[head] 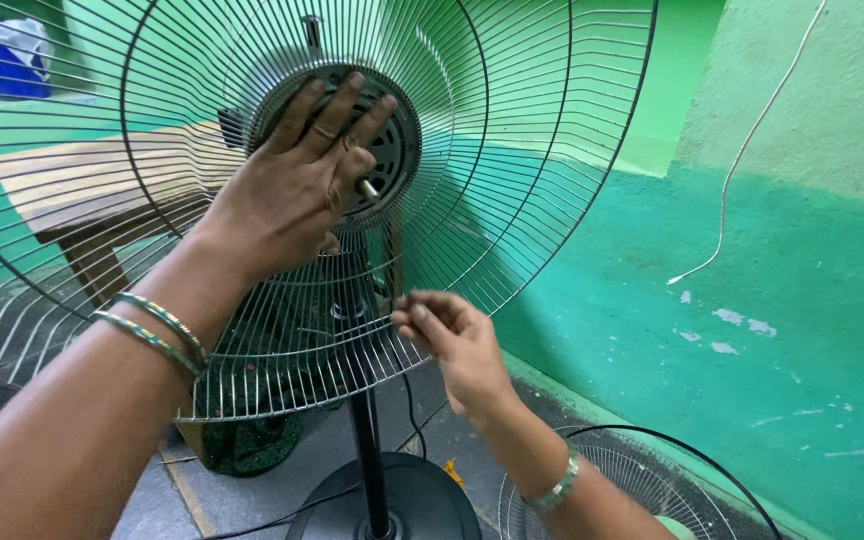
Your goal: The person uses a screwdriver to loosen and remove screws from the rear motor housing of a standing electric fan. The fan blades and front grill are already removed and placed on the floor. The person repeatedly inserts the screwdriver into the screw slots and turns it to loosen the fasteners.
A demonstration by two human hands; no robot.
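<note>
A pedestal fan stands in front of me with its rear wire guard [512, 200] mounted and no blades on it. My left hand [292, 185] lies flat against the round motor housing [392, 150] at the guard's centre, fingers spread beside the bare metal shaft [367, 188]. Two bangles circle that wrist. My right hand [452, 335] pinches the wires on the guard's lower part, fingertips closed on them. A bracelet sits on that wrist. The black pole [370, 460] drops to a round black base [422, 500].
A second wire guard [652, 470] lies on the floor at the lower right. A wooden bench [82, 180] stands behind the fan at the left. Green walls close the right side, with a white cable [742, 150] hanging down. A black cord [282, 518] runs over the grey floor.
</note>
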